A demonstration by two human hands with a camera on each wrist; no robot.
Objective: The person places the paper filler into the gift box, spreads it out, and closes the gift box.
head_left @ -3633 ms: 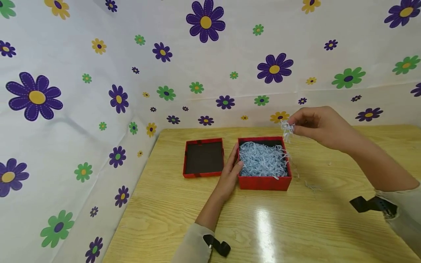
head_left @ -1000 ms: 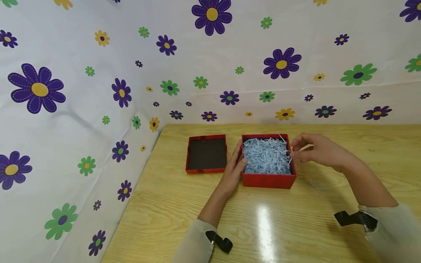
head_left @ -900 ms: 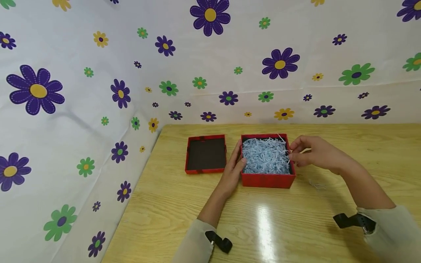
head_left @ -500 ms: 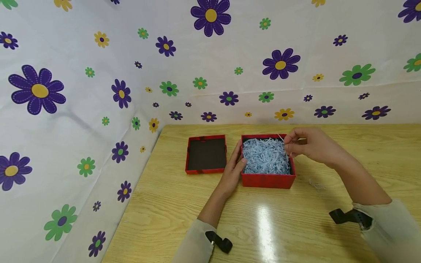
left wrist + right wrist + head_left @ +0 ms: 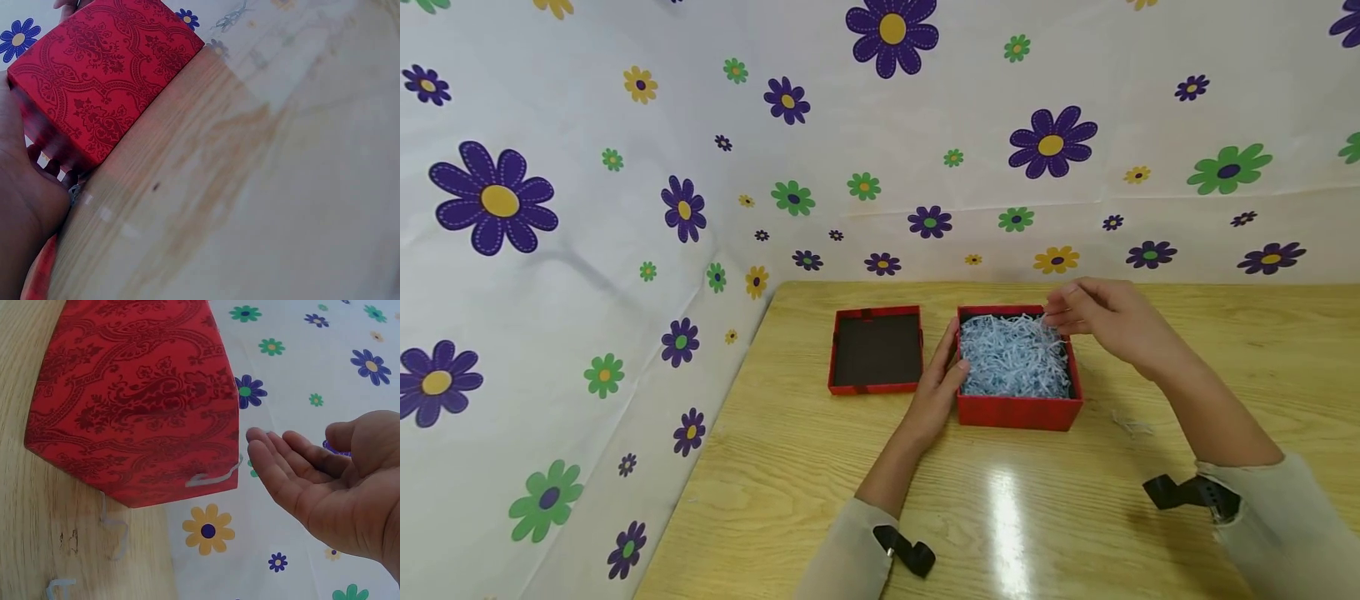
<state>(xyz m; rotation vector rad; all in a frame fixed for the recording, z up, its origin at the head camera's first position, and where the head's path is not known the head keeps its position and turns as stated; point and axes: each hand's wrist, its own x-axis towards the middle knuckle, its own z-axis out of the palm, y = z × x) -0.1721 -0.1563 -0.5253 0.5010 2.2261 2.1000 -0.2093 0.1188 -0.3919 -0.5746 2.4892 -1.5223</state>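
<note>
A red patterned gift box [image 5: 1021, 412] stands on the table, filled with pale blue shredded paper [image 5: 1011, 357]. Against its left wall my left hand [image 5: 931, 392] rests with straight fingers, the thumb at the rim; the left wrist view shows this hand [image 5: 28, 181] beside the box [image 5: 106, 69]. Over the back right corner hovers my right hand [image 5: 1108, 321]. From below, in the right wrist view, the right hand [image 5: 331, 481] has loosely bent fingers apart from the box wall [image 5: 137, 400], with nothing visible in them. A paper strand [image 5: 215, 479] clings to that wall.
Left of the box lies its lid [image 5: 876, 388], dark inside upward, with a red rim. A few loose paper strands [image 5: 1131, 425] lie on the wooden table [image 5: 790, 475] to the right. A flower-print cloth [image 5: 970, 108] hangs behind and at the left.
Earlier, my right hand pinched a clump of shredded paper above the box's right side; it holds none now. Since then it dropped to the right wall, then rose towards the back corner. Left hand stayed.
</note>
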